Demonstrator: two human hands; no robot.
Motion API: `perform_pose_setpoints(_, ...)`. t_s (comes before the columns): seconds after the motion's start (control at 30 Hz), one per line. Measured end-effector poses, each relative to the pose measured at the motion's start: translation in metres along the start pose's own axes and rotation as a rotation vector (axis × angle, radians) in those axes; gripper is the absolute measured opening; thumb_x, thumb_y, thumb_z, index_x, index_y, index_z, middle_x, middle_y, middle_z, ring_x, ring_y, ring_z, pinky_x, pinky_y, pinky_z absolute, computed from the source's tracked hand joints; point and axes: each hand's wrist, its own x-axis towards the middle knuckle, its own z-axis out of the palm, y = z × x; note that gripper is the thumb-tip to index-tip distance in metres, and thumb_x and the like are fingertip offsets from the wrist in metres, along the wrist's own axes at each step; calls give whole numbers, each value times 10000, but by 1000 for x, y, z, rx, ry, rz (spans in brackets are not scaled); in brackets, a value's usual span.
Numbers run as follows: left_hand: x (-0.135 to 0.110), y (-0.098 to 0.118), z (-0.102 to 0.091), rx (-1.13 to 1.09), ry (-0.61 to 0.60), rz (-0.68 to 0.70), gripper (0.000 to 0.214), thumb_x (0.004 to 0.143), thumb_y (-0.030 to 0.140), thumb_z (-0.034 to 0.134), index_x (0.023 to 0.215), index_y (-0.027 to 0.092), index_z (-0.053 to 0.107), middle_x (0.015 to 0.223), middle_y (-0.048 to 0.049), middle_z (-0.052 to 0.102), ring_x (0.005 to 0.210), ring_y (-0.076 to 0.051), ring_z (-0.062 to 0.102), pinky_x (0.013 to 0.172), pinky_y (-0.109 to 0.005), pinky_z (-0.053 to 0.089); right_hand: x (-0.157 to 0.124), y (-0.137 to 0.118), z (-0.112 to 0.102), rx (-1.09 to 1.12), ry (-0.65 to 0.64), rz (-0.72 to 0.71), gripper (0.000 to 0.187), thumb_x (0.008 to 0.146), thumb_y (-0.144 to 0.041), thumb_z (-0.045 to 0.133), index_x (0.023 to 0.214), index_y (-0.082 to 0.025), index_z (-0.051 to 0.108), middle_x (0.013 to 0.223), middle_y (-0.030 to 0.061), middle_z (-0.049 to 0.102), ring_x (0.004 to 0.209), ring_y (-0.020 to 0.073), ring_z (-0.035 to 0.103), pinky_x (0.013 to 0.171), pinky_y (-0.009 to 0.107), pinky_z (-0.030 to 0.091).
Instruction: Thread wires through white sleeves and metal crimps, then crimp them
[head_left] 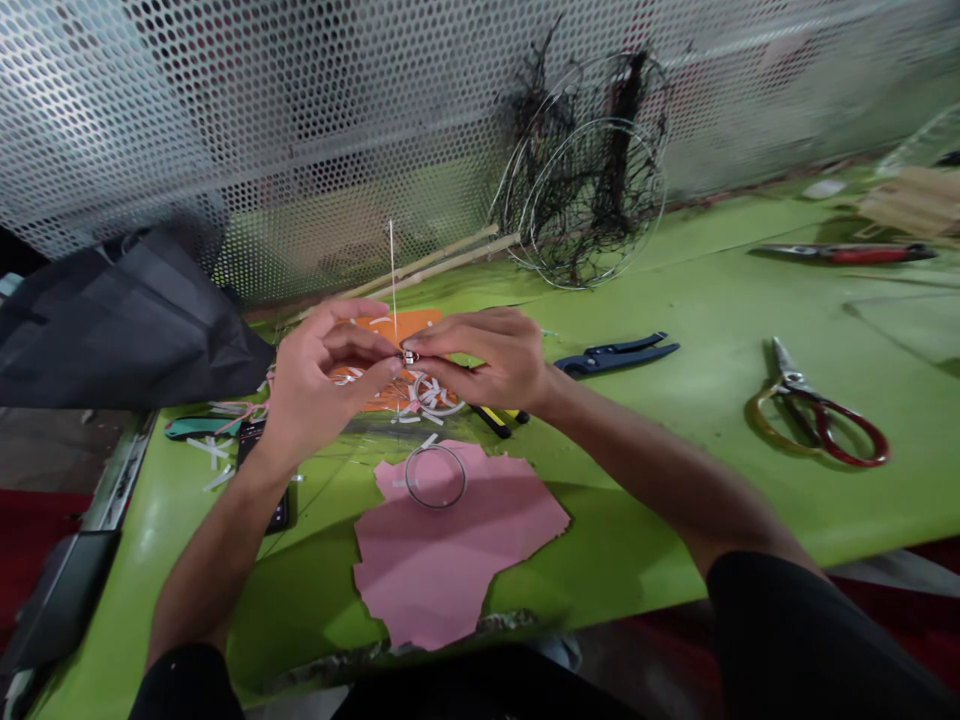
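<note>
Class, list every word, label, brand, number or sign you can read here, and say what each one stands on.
None: no text can be read anywhere.
Phone: tiny marks on its face, too small and blurred to read.
Small shiny piece in the hands: too small to tell any marking.
Blue cutters and scissors: no legible lettering.
Pink sheet: no writing seen.

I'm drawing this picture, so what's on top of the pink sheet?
A thin ring lies on the pink sheet, near its far edge, with a small pale bit by the ring's left side. Anything underneath can't be seen, because the sheet covers that part of the green table.
</note>
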Motion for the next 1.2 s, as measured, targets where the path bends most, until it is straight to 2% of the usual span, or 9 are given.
perform_pose_setpoints(0.3, -3, -2, 2, 56, 25, 109, 449, 766, 168, 818, 1180, 221, 652, 833, 11, 774, 789, -154, 755, 786, -289, 638, 1, -2, 0, 59, 6, 53, 42, 963, -248, 716, 974, -209, 702, 866, -10, 810, 783, 101, 785, 718, 186, 627)
perform_pose_setpoints(0.57, -2, -1, 0, 58, 13, 80, 451, 780, 238, 840, 1186, 228, 646, 840, 7, 769, 793, -161, 759, 778, -293, 636, 2, -1, -3, 43, -11, 19, 51, 942, -209, 738, 976, -200, 700, 883, 11, 809, 798, 111, 782, 750, 194, 627)
perform_pose_setpoints(0.73, -4, -4, 2, 113, 36, 203, 471, 806, 163, 798, 1239, 228, 625, 840, 19, 758, 814, -149, 752, 808, -284, 628, 2, -3, -1, 51, -3, 37, 46, 959, -247, 723, 961, -211, 694, 856, -15, 801, 762, 95, 768, 717, 184, 616)
perform_pose_setpoints(0.9, -6, -12, 5, 218, 79, 412, 505, 840, 128, 772, 1298, 236, 589, 842, 44, 747, 781, -126, 744, 819, -288, 641, 4, -4, 1, 129, 19, 84, 102, 950, -268, 736, 898, -200, 680, 794, -23, 782, 684, 90, 743, 654, 180, 598)
perform_pose_setpoints(1.03, -7, -16, 4, 451, 163, 592, 518, 882, 130, 754, 1345, 269, 569, 907, 18, 774, 800, -157, 765, 829, -345, 666, 6, -7, -1, 209, 14, 152, 122, 935, -280, 756, 875, -199, 688, 797, -9, 788, 711, 99, 757, 672, 179, 606)
perform_pose_setpoints(1.13, -5, -18, -4, 659, 193, 906, 520, 860, 78, 763, 1321, 248, 595, 981, -8, 800, 840, -167, 785, 789, -306, 672, 8, -9, -2, 281, -9, 223, 122, 922, -291, 774, 895, -189, 712, 771, -13, 783, 669, 84, 737, 648, 161, 586)
perform_pose_setpoints(1.2, -2, -19, -10, 730, 104, 1120, 546, 835, 39, 766, 1322, 220, 598, 1025, -17, 809, 883, -170, 791, 795, -283, 668, 8, -10, -2, 310, -32, 246, 131, 926, -293, 769, 887, -179, 718, 748, -21, 775, 639, 73, 721, 631, 152, 572)
